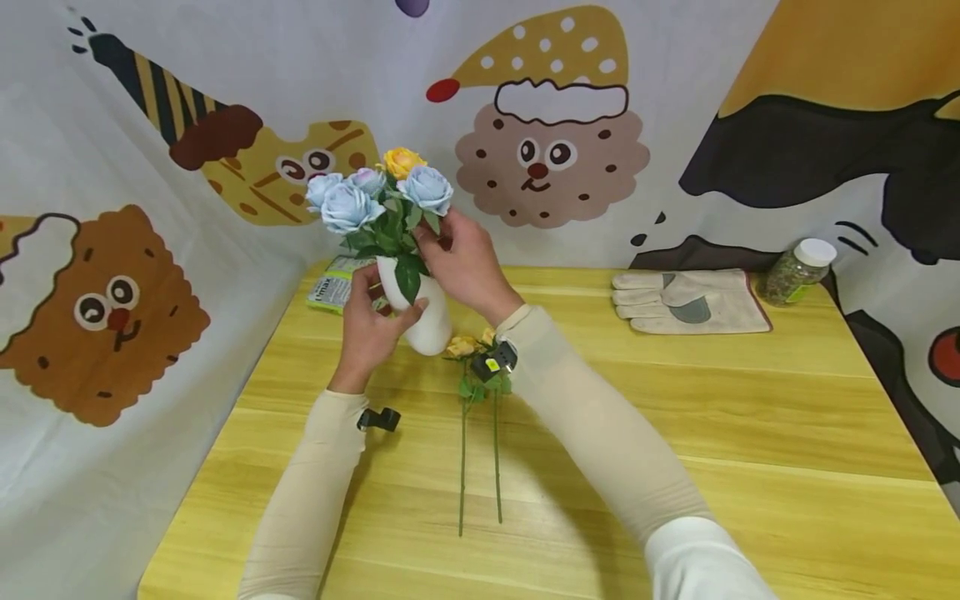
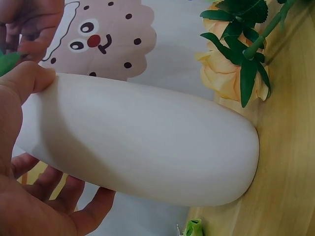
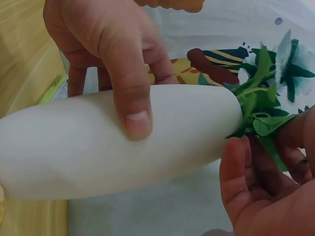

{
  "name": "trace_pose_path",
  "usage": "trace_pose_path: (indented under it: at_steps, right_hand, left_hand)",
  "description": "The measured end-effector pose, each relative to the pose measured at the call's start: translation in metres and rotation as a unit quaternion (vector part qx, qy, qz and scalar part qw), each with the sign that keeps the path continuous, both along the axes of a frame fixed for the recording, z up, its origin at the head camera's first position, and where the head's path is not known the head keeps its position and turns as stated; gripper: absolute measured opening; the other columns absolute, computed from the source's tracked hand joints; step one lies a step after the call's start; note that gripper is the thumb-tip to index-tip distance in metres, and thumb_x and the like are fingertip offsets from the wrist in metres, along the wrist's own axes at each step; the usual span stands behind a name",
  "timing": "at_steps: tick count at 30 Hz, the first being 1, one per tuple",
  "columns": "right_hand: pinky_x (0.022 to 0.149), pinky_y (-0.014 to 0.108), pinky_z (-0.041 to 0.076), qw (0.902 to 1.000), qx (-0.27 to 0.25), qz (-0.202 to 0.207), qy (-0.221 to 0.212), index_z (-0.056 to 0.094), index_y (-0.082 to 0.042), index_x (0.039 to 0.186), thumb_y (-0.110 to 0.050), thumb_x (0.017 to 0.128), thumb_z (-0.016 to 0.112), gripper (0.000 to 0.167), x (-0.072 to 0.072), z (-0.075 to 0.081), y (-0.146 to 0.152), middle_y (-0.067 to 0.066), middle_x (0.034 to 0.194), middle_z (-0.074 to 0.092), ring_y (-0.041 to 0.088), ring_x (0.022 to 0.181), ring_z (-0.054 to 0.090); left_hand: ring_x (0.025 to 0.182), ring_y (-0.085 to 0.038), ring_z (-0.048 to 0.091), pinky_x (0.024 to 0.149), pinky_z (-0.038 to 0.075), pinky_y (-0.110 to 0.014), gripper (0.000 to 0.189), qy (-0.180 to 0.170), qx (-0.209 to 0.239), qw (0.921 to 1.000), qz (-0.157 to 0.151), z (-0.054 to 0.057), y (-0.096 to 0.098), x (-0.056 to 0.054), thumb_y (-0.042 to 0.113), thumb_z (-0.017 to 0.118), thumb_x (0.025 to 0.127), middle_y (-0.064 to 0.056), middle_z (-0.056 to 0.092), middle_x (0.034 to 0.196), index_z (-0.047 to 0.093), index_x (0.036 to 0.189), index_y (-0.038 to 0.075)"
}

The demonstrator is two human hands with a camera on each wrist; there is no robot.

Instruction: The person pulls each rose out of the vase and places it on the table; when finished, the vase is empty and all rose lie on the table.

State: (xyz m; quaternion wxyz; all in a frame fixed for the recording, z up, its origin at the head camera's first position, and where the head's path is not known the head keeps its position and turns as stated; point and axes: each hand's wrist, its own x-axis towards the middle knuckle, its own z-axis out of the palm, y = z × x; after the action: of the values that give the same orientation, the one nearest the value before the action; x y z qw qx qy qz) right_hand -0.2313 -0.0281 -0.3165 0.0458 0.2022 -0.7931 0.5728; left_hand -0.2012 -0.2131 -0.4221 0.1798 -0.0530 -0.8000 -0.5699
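Note:
A white vase (image 1: 431, 321) leans in my left hand (image 1: 371, 329), its mouth up and to the left. In the right wrist view, the left thumb presses along the near side of the vase (image 3: 98, 147) while the other fingers wrap behind. Several light blue roses (image 1: 348, 207) and one yellow rose (image 1: 403, 162) stand in the vase's mouth. My right hand (image 1: 468, 267) is at the rim, its fingers curled around the leafy stems (image 3: 261, 118) below the right-hand blue rose (image 1: 426, 189). Two yellow roses (image 1: 462, 347) with long stems lie beneath the right wrist.
On the wooden table (image 1: 600, 433), a work glove (image 1: 712, 304) lies at the back right beside a white-lidded jar (image 1: 798, 273). A green and white packet (image 1: 328, 290) lies behind the left hand. A cartoon-printed cloth (image 1: 420, 83) hangs behind the table and along its sides.

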Motion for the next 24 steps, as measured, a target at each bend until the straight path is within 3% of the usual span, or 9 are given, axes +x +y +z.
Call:
trace_pose_path:
  at_steps: [4,10,16,24]
  right_hand:
    - [0.075,0.031,0.061,0.9996,-0.026,0.01,-0.003,0.056,-0.009,0.146,-0.02,0.11,0.058,0.038,0.0005,0.0016,0.0015,0.014,0.12,0.074,0.029,0.098,0.074]
    - [0.084,0.028,0.062,0.9989,-0.009,0.01,0.046,0.057,-0.007,0.145,-0.01,0.105,0.065,0.041,-0.0019,0.0005,0.0006,0.015,0.123,0.076,0.027,0.104,0.075]
    - [0.091,0.029,0.061,0.9978,0.0,-0.014,0.066,0.071,-0.004,0.118,-0.012,0.103,0.068,0.017,-0.0052,0.0022,0.0003,0.013,0.12,0.078,0.025,0.106,0.076]
    - [0.08,0.031,0.064,0.9915,-0.126,0.003,0.033,0.066,-0.001,0.122,-0.004,0.105,0.063,0.018,-0.005,0.0077,0.0047,0.016,0.117,0.072,0.032,0.097,0.075]
  left_hand:
    - [0.124,-0.032,0.061,0.097,0.054,-0.054,0.076,0.003,0.002,1.0,-0.003,0.0001,-0.0003,0.0001,0.02,0.09,0.085,-0.014,0.057,0.139,0.045,0.146,0.007]
    - [0.126,-0.035,0.059,0.097,0.052,-0.057,0.078,-0.004,0.005,1.0,-0.005,-0.0006,0.0016,-0.0001,0.016,0.088,0.086,-0.015,0.056,0.141,0.043,0.149,0.007]
    - [0.121,-0.031,0.061,0.094,0.054,-0.054,0.077,0.008,0.01,0.9999,-0.005,-0.004,-0.0007,-0.0028,0.021,0.09,0.084,-0.013,0.058,0.137,0.046,0.145,0.007]
    - [0.121,-0.034,0.061,0.094,0.053,-0.054,0.078,0.006,0.01,0.9999,0.002,-0.0027,0.0012,-0.0032,0.013,0.089,0.083,-0.015,0.057,0.139,0.045,0.147,0.007]
